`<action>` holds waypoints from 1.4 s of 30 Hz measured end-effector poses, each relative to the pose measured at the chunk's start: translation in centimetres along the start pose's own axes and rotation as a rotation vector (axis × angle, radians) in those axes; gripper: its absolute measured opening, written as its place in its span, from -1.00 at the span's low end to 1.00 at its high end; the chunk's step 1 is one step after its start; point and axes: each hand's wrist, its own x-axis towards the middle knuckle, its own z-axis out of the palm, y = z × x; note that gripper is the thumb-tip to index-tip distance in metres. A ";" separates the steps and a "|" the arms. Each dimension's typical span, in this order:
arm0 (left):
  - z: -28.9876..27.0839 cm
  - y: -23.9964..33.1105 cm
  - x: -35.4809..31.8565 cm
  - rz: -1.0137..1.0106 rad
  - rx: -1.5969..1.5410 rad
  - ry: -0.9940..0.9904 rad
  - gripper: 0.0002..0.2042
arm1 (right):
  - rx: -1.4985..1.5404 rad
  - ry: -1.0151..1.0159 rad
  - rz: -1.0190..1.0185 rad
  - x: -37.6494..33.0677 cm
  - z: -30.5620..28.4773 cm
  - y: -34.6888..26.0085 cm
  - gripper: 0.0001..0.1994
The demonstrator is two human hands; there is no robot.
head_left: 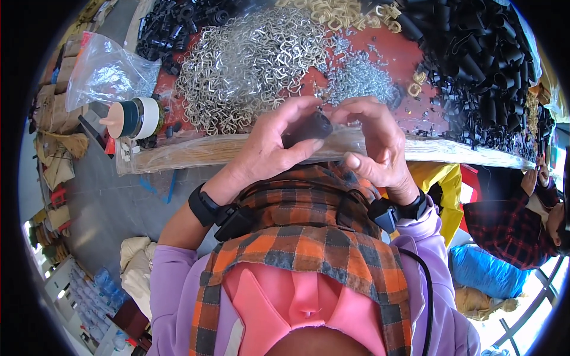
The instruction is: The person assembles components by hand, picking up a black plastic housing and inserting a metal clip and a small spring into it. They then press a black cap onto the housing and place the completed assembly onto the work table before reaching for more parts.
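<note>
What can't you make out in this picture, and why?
Black part, head view: partly covered by the left hand around it.
Small silver pieces, head view: too small to tell their exact shapes.
Tan clips, head view: pile cut off by the upper edge.

A: Which finish is seen on the link heap (249,65)?
B: Glossy metal. Matt plastic is shown by the cylinder (312,128) below right, glossy film by the bag (113,74) left of the heap.

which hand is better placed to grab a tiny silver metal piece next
Probably the right hand: it looks empty and sits near the tiny silver metal pieces, while the left hand holds a black cylindrical part.
</note>
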 end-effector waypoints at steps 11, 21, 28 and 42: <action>-0.6 -0.4 0.6 0.250 0.341 -0.113 -0.55 | -0.250 -0.571 -0.075 1.4 -0.9 -2.3 -0.54; -0.6 -1.2 1.8 0.263 0.588 -0.224 -0.61 | -0.266 -0.510 0.009 1.1 -0.8 -1.8 -0.66; -0.7 -0.9 2.9 0.239 0.514 -0.209 -0.65 | -0.136 -0.514 0.093 1.9 -1.7 -1.6 -0.68; -0.7 0.5 5.0 0.091 0.570 -0.367 -0.62 | 0.092 -0.776 0.219 3.8 -5.0 -0.9 -0.64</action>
